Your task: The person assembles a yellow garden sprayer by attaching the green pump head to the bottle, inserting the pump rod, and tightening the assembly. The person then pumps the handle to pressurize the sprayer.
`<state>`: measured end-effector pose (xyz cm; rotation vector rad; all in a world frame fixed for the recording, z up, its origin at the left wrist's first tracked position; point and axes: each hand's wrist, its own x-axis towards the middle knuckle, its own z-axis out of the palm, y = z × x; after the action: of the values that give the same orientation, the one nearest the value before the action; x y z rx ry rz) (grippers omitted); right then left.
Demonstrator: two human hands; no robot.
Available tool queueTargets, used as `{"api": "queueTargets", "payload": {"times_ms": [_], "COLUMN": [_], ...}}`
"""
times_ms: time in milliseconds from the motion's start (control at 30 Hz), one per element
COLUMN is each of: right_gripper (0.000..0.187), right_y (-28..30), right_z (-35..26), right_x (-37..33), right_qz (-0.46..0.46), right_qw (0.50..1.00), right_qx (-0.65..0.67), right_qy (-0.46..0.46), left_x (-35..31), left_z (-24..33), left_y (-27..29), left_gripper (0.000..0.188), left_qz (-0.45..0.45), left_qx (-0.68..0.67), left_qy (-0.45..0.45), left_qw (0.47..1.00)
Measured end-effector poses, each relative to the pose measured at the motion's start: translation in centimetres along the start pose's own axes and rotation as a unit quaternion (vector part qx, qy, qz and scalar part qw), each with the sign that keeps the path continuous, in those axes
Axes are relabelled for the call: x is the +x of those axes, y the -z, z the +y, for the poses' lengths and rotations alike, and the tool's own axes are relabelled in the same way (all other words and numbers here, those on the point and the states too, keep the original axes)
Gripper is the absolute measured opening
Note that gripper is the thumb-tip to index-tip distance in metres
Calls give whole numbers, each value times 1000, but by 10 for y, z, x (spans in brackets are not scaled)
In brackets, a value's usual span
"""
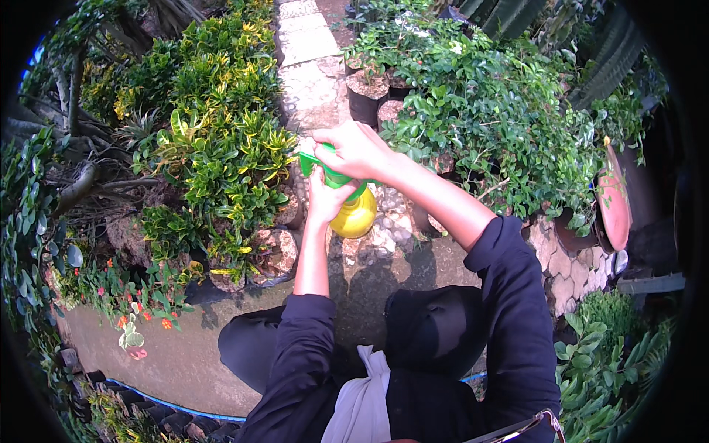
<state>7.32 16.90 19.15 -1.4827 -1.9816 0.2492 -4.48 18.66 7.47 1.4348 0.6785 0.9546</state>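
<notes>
Out in front of me is a spray bottle (355, 216) with a round yellow body and a green top. My left hand (326, 196) is closed round the green neck, its thumb up along the spray head. Over the top of the green head lies my right hand (356, 150), fingers curled onto it near the nozzle end. Part of the green head is hidden beneath the fingers. Left of the bottle, close to the nozzle side, stand yellow-green leafy shrubs (244, 148).
A stone path (306, 40) runs away ahead. Black plant bags (367, 96) and a bushy green plant (487, 118) stand on the right, near a tilted reddish round disc (614, 198). Small red-flowered plants (140, 295) grow at left. A blue hose (173, 406) lies at lower left.
</notes>
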Motion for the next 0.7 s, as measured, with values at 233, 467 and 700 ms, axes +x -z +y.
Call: {"api": "queueTargets", "payload": {"times_ms": [233,467,700], "right_gripper": [21,18,18], "right_y": [-13,-7,45], "right_z": [5,1,-26], "right_x": [-30,-20,6], "right_qz": [-11,86,148], "right_qw": [1000,994,984], "right_qx": [10,61,53], "right_qy": [-3,34,81], "left_x": [-18,-20,-23], "left_z": [-24,-23,-29], "left_y": [-6,-11,-7], "left_gripper": [53,51,39], "left_qz": [21,14,14], "left_qx": [40,-22,83], "left_qy": [-22,-16,-47], "left_qw": [999,1000,995]}}
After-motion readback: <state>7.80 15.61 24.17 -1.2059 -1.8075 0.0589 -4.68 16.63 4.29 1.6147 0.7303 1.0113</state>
